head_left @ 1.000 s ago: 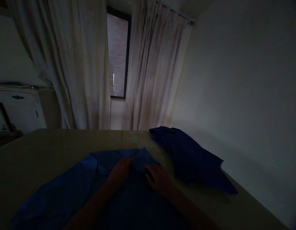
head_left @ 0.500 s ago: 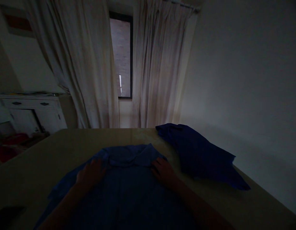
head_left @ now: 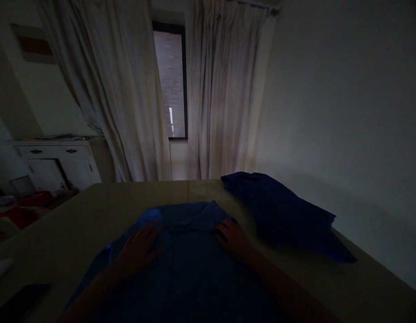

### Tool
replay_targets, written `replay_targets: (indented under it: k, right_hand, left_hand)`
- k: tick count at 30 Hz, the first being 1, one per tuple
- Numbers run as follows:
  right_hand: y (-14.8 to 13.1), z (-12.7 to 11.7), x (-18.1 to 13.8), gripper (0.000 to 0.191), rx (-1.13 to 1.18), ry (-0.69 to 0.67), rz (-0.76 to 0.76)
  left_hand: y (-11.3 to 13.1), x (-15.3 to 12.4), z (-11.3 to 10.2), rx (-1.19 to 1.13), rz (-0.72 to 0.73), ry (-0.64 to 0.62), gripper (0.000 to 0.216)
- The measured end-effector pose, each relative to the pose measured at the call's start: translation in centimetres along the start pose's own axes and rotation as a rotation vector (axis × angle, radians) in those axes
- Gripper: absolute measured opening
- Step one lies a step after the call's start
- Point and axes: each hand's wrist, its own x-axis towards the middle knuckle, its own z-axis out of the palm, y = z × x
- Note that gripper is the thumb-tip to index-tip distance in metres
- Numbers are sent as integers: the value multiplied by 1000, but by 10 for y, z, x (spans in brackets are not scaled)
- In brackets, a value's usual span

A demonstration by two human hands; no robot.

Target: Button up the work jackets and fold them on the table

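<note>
A blue collared shirt [head_left: 194,269] lies spread on the table, its collar [head_left: 201,217] at the far end. My left hand [head_left: 140,246] rests over the shirt's left shoulder area, fingers apart and stretched, slightly blurred. Beside the collar on the right, my right hand [head_left: 232,237] lies on the cloth with its fingers slightly bent and spread. Neither hand visibly pinches the fabric. The shirt's lower part is dark and runs out of view between my forearms.
A darker blue garment [head_left: 288,215] lies at the table's right, near the wall [head_left: 345,112]. A dark flat object like a phone [head_left: 22,300] sits at the lower left of the table [head_left: 120,197]. Beyond are curtains [head_left: 133,98], a window and a white cabinet [head_left: 76,166].
My left hand has moved right and inward across the shirt, its fingers spreading, and the cloth at the left shoulder has shifted. My right hand stays by the collar. The view has turned slightly left.
</note>
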Motion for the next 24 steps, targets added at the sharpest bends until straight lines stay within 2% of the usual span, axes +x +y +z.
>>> replay_targets:
  k: [2,4,10,14,17,19,21,24]
  right_hand:
    - [-1,0,1,28,5,3,6]
    - [-1,1,1,28,3,17,8]
    - [-1,3,2,22,-44,32,28]
    - [-1,5,2,20,-67,37,37]
    - [1,8,2,20,-66,35,42]
    - [2,9,1,19,-64,46,53]
    - [2,8,1,20,-54,63,54]
    - [-3,-2,-1,22,-31,118,39]
  left_hand:
    - [-9,-12,10,15,24,-12,59]
    - [-18,-18,12,-1,45,-22,50]
    - [-42,-35,-16,-50,67,-97,42]
    - [-58,-58,-16,54,-3,-6,67]
    - [-65,-69,-6,123,-114,-1,61]
    - [-66,-73,-2,122,-112,-17,56]
    - [-66,-77,-2,114,-88,15,55]
    - [-66,-92,-5,89,-128,48,57]
